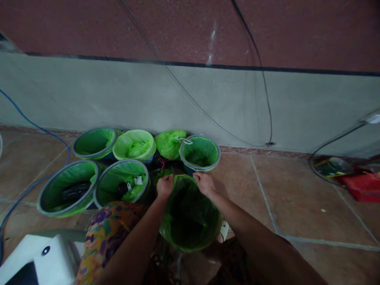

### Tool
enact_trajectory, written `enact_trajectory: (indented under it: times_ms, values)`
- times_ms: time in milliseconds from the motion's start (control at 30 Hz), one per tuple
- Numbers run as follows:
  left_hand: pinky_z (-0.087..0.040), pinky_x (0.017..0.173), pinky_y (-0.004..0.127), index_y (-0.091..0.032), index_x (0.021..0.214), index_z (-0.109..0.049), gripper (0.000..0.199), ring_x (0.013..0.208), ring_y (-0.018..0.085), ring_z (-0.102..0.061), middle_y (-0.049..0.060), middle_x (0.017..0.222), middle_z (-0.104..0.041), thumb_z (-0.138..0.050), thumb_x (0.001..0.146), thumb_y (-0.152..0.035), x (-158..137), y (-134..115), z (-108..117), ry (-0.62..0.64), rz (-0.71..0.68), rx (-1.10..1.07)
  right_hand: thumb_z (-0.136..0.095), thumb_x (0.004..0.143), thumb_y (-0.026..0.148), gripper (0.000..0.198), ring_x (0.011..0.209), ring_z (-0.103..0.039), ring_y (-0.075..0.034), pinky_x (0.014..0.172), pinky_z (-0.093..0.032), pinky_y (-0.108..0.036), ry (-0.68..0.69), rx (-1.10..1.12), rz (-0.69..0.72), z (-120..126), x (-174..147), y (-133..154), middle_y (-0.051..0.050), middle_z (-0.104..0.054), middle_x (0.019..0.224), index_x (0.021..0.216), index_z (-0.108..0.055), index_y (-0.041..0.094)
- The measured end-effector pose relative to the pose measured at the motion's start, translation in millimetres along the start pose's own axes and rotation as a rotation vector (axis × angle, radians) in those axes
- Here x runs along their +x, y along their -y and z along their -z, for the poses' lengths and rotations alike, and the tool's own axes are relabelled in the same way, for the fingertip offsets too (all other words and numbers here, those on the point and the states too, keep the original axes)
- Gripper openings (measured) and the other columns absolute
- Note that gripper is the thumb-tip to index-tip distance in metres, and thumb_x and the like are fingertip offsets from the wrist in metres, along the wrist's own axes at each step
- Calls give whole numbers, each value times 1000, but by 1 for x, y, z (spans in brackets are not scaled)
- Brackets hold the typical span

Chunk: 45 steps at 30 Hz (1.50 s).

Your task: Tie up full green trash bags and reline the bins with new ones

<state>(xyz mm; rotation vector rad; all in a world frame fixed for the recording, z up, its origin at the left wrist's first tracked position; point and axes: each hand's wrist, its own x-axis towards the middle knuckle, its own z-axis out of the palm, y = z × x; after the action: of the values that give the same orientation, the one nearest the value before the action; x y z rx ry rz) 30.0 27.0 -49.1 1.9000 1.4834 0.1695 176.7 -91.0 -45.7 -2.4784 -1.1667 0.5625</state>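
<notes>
A green plastic bag [192, 233] lines a round bin directly in front of me, its dark inside facing up. My left hand [165, 186] is closed on the bag's edge at the far left of the opening. Across from it, my right hand [204, 182] pinches the same edge at the far right. The bag covers the bin's rim. Just beyond my right hand stands a grey-rimmed bin [200, 152] with a green liner. A tied green bag [170, 143] sits beside it, and close to my left forearm is another lined bin [121, 182] holding small items.
More lined bins [94, 143] stand at left; one front bin [69, 188] holds a black bundle. A blue hose [38, 126] crosses the floor at left. A white appliance [53, 257] is at lower left. Cables hang down the wall [118, 95]. A red bag [362, 186] lies at right.
</notes>
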Motion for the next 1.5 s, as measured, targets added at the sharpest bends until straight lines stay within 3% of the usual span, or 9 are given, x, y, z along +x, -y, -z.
enact_trajectory:
  times_ms: [133,267,433,633,767,900,1033,1233,1500]
  values:
    - [-48,70,27,-12,96,-74,29,83,21,-69,11,89,-75,-55,86,-32,3,7,-8,7,10,-95,-48,92,25,29,106,-64,-17,93,-43,-24,15,24,17,-3,3,4,-3,-71,113,110,-71,24]
    - [-48,80,24,-15,102,-72,24,91,18,-68,9,99,-75,-61,83,-25,0,14,-12,58,-126,-97,-50,88,17,31,105,-64,-16,91,-43,-23,67,-13,53,-7,5,-2,-3,-71,114,112,-70,24]
    - [-46,86,24,-21,111,-66,28,100,17,-66,6,109,-72,-50,88,-17,-11,22,-10,156,-239,313,-50,87,17,24,94,-67,-19,79,-45,-24,184,-152,28,-13,4,-15,-6,-74,95,98,-71,21]
    - [-49,77,29,-17,107,-63,29,98,23,-67,12,99,-72,-39,91,-15,-19,23,-2,222,-171,570,-49,87,15,25,101,-66,-22,84,-46,-27,242,-200,-48,-17,2,-21,-11,-72,105,101,-70,16]
    - [-50,82,33,-18,117,-59,34,103,26,-66,13,108,-70,-55,83,-19,-18,17,9,238,-133,559,-59,79,15,41,107,-64,-24,89,-47,-31,260,-159,-91,-10,2,-22,-13,-69,114,120,-63,15]
    - [-44,99,40,-13,137,-44,64,119,28,-56,16,130,-59,-62,76,-18,-22,2,16,62,-274,473,-59,82,21,46,112,-62,-22,96,-45,-32,115,-3,-3,1,8,-8,-9,-67,120,128,-58,18]
    - [-38,107,32,-13,133,-50,45,123,21,-54,12,132,-59,-48,89,-21,-20,-14,6,-1,-459,242,-45,93,23,30,109,-62,-18,96,-43,-27,-11,144,123,4,19,14,-6,-70,115,111,-69,20]
    - [-43,101,28,-18,123,-61,34,115,18,-60,8,125,-66,-42,96,-26,-6,-11,-18,96,-372,185,-48,93,28,27,96,-67,-18,84,-46,-25,36,163,89,-13,30,20,-5,-74,101,101,-74,22]
    - [-46,96,27,-24,125,-58,35,110,18,-64,5,122,-67,-47,92,-18,0,7,-22,181,-328,318,-57,87,27,22,95,-68,-18,86,-47,-26,73,231,155,-26,30,13,-2,-75,101,100,-75,24]
